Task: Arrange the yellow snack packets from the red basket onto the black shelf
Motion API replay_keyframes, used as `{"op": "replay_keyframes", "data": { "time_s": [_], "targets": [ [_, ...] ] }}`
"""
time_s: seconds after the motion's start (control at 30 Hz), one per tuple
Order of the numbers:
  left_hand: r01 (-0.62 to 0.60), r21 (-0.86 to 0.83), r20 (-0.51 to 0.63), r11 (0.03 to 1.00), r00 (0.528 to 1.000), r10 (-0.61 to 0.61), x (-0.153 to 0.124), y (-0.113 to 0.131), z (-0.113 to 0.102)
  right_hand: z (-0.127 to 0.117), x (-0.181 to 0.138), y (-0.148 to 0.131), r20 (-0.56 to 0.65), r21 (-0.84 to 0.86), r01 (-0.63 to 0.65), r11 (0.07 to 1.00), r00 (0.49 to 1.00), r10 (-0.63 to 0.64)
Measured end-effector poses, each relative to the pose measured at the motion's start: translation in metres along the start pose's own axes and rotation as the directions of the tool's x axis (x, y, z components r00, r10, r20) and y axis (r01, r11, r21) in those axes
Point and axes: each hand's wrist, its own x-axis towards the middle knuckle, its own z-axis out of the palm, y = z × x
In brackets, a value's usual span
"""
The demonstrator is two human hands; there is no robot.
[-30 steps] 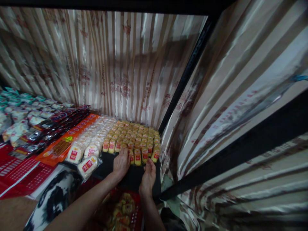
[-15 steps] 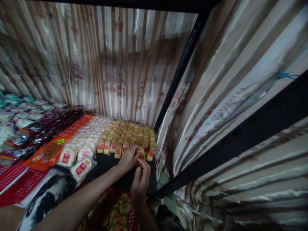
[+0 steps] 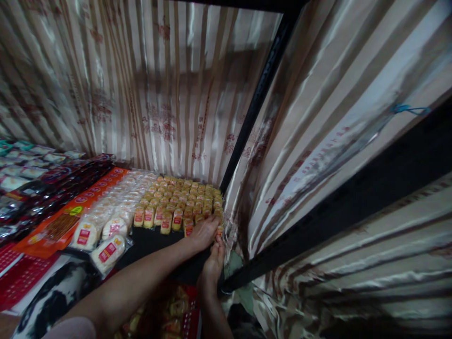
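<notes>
Small yellow wrapped cakes [image 3: 177, 220] with red labels stand in close rows at the shelf's right end. My left hand [image 3: 205, 232] reaches over the front row near the corner, its fingers bent and close together against a wrapped cake [image 3: 219, 230]. From below, my right hand [image 3: 213, 260] meets the same cake with its fingertips, thumb near the fingers. Both hands nearly touch each other, and they hide part of that cake. Under my forearms is a red basket [image 3: 190, 308] holding more yellow packets [image 3: 176, 306].
White round wrapped cakes [image 3: 108, 252] lie left of the yellow rows, beside an orange snack packet [image 3: 67, 221] and dark packets. A black post [image 3: 252, 113] rises at the corner; a thick black bar [image 3: 318, 207] slants along the right. Striped curtain [image 3: 169, 94] hangs behind.
Both hands have shifted right along the front row to its corner end. A yellow cake now shows where my left hand was. The view has turned slightly right.
</notes>
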Motion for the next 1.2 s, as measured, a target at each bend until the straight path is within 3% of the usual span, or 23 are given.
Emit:
{"op": "replay_keyframes", "data": {
  "time_s": [0.13, 0.3, 0.47, 0.63, 0.73, 0.9, 1.2],
  "targets": [
    [0.018, 0.013, -0.025, 1.0, 1.0, -0.018, -0.001, 0.001, 0.004, 0.001, 0.005, 0.004, -0.011, -0.037, 0.002, 0.999, 1.0, -0.002],
    [0.039, -0.054, -0.159, 0.998, 0.986, -0.047, -0.015, 0.001, -0.005, 0.002, 0.003, -0.002, 0.011, -0.033, 0.014, 0.999, 1.0, -0.014],
    [0.232, -0.154, -0.322, 0.961, 0.907, -0.271, -0.051, -0.01, -0.011, 0.005, -0.002, 0.001, 0.017, -0.014, 0.026, 1.0, 1.0, -0.025],
    [0.355, -0.122, -0.334, 0.927, 0.865, -0.375, -0.08, -0.025, -0.006, 0.008, -0.006, 0.004, 0.021, -0.002, 0.068, 0.998, 0.997, -0.068],
    [0.357, -0.053, -0.351, 0.932, 0.867, -0.353, -0.083, -0.028, -0.007, 0.008, -0.006, 0.002, 0.019, -0.002, 0.054, 0.999, 0.998, -0.054],
    [0.263, 0.128, -0.42, 0.956, 0.888, -0.189, -0.069, -0.024, -0.016, 0.002, -0.002, -0.002, -0.042, -0.002, 0.093, 0.996, 0.995, -0.093],
    [0.191, 0.326, -0.37, 0.926, 0.927, -0.061, -0.039, -0.02, -0.002, -0.006, 0.001, 0.004, -0.019, -0.044, 0.012, 0.999, 1.0, -0.013]
  ]
}}
